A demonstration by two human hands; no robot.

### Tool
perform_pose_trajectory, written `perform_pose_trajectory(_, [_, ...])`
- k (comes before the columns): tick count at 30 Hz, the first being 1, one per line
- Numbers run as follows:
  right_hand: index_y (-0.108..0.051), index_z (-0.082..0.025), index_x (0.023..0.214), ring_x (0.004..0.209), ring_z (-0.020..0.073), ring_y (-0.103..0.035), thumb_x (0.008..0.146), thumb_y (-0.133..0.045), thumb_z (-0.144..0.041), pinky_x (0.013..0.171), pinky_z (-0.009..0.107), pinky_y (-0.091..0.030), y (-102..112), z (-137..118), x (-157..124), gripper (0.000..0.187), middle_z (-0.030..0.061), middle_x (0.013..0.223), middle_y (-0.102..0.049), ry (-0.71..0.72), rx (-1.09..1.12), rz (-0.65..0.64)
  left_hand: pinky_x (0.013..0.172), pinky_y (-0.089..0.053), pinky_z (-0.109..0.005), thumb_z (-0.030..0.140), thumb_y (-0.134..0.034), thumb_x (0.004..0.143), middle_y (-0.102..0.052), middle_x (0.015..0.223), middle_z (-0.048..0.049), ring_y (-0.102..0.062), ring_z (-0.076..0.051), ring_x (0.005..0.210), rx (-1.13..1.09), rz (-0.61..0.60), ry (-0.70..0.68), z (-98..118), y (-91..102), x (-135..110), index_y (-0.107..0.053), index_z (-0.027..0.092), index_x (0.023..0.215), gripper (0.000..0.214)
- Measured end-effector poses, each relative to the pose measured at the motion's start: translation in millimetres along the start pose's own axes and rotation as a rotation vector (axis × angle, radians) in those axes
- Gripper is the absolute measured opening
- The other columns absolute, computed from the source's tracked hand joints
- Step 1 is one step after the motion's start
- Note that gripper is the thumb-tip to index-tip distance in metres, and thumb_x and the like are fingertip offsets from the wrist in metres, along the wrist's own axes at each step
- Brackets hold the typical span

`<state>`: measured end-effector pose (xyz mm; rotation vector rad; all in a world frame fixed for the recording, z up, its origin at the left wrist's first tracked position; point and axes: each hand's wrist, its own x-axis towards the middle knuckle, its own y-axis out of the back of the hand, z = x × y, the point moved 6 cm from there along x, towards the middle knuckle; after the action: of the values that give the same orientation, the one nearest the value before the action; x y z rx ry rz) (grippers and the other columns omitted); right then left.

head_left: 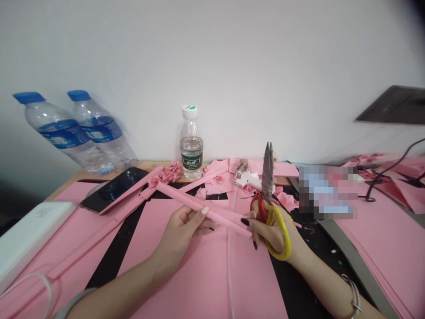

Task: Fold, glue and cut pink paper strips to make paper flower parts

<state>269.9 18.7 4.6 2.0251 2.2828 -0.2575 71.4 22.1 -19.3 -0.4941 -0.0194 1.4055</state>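
My left hand [186, 223] pinches a thin rolled pink paper tube [186, 199] around its middle, thumb on top. At the tube's near right end, the dark-nailed fingers of my right hand [277, 232] grip the paper. Scissors [268, 175] with red and yellow handles also hang on my right hand, their nearly closed, residue-covered blades pointing up. A small pink paper flower [154, 181] sits by the tube's far end. Below both hands lies a large pink paper sheet [199, 274].
A white glue gun [247, 180] lies behind the scissors. A water bottle [191, 146] stands by the wall, and two blue-capped bottles [99, 128] lean at left. A phone [114, 188], a white box [33, 239] and stacked pink paper [392, 248] lie around.
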Motion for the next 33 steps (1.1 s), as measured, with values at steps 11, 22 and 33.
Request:
perform_pose_trajectory(11, [-0.040,-0.024,0.073,0.036,0.0064,-0.040,0.074,-0.072,-0.036,0.033,0.020,-0.033,-2,8,-7,0.034,-0.0096,0.057,-0.044,0.015,-0.192,-0.035,0.073,-0.058,-0.030,0.049,-0.077,0.074,-0.078,0.085,-0.0098,-0.074,-0.024,0.084,0.090,-0.243,0.170,-18,-20.8,-10,-0.076,0.015,0.081,0.035])
perform_pose_trajectory(22, [-0.035,-0.025,0.079,0.056,0.0143,-0.042,0.074,-0.063,-0.028,0.051,0.027,-0.037,25,-32,-10,0.028,-0.0029,0.070,-0.051,0.240,-1.112,-0.013,0.079,-0.061,-0.034,0.045,-0.081,0.071,-0.078,0.082,-0.0073,-0.074,-0.025,0.089,-0.030,0.053,-0.015,1,16.1,7,-0.075,0.015,0.076,0.030])
perform_pose_trajectory(33, [-0.047,-0.022,0.076,0.069,0.0187,-0.055,0.069,-0.057,-0.014,0.060,0.028,-0.040,22,-30,-8,0.014,0.0013,0.078,-0.059,0.339,-1.308,-0.109,0.079,-0.061,-0.035,0.050,-0.079,0.071,-0.079,0.085,-0.0082,-0.074,-0.027,0.090,0.061,0.020,-0.047,5,16.9,7,-0.077,0.016,0.081,0.035])
